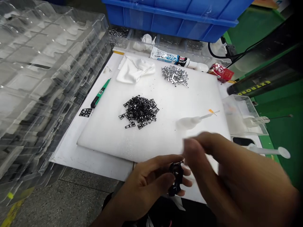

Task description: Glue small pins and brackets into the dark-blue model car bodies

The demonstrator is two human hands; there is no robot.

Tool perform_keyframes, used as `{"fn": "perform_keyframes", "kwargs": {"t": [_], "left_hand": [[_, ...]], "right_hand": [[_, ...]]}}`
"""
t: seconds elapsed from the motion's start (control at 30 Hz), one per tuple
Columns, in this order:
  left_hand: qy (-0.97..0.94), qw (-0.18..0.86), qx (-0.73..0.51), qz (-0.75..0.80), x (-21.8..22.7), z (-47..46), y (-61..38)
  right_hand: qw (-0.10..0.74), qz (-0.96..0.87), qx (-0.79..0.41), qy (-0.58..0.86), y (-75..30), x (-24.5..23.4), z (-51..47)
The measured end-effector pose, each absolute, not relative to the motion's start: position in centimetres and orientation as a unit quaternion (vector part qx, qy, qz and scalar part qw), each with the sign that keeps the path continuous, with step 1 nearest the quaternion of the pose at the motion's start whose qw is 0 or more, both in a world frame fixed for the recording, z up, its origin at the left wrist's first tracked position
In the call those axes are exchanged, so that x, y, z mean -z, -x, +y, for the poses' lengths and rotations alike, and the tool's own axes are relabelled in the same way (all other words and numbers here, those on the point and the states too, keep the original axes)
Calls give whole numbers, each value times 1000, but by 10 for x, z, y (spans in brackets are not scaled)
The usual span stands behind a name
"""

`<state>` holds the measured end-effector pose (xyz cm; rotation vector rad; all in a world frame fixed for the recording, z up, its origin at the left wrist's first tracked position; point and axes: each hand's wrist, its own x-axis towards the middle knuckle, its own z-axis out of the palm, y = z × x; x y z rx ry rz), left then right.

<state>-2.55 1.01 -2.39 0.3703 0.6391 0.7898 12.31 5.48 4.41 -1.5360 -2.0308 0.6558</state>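
Note:
My left hand (151,186) is closed around a small black plastic part (175,179) with an opening in it, held low at the front edge of the work surface. Just above and to the right of that part is my right hand (227,176), its thumb and forefinger pinched together. Motion blurs the right fingertips, and whatever may be between them cannot be made out. Beyond the hands, a pile of small black clip-like pieces (141,110) lies on a thick white foam pad (109,135). Farther back on the pad is a heap of small shiny metal pieces (175,75).
A white squeeze bottle (189,122) with a thin nozzle lies on the pad. Around it are a white cloth (136,69), a glue tube (169,57) and a green cutter (101,93). Stacked clear trays (54,63) stand left; a blue bin (172,17) is behind.

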Motion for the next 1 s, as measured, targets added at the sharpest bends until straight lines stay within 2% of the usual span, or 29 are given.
{"fn": "perform_keyframes", "kwargs": {"t": [0.1, 0.2, 0.37, 0.5, 0.6, 0.7, 0.83, 0.93, 1.0], "left_hand": [[-183, 871, -336, 306, 27, 11, 27], [-188, 880, -314, 303, 32, 8, 27], [-191, 883, -307, 300, 37, 6, 26], [-184, 886, -302, 301, 37, 6, 26], [-187, 884, -306, 301, 36, 6, 27], [-193, 883, -304, 301, 34, 6, 28], [-194, 884, -291, 310, 32, 7, 32], [-162, 897, -305, 276, 32, 7, 36], [-129, 897, -338, 253, 30, 6, 36]], "right_hand": [[142, -840, -231, 471, -108, -34, 90], [47, -875, -193, 441, -96, -17, 112], [-9, -891, -112, 439, -87, 2, 119], [-20, -898, -119, 423, -91, 1, 121], [19, -887, -197, 416, -101, -7, 116], [111, -799, -348, 478, -119, -14, 98], [261, -531, -536, 602, -149, -12, 66], [370, -340, -622, 600, -166, -8, 47], [400, -251, -668, 576, -172, -7, 39]]}}
